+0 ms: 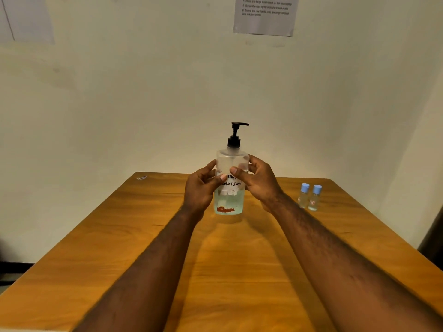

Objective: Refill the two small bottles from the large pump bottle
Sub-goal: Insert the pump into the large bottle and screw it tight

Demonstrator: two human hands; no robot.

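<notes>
Both hands grasp the pump bottle (229, 185).
My left hand (200, 188) and right hand (257, 182) steady it upright on the counter (143, 248); two capped small bottles (309, 197) wait apart.

Bare room: wooden table (143, 248), taped instructions (266, 15)

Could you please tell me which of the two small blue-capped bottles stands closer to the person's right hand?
The left one of the pair: it stands between the right hand and the other small bottle, slightly farther back on the table.
</notes>
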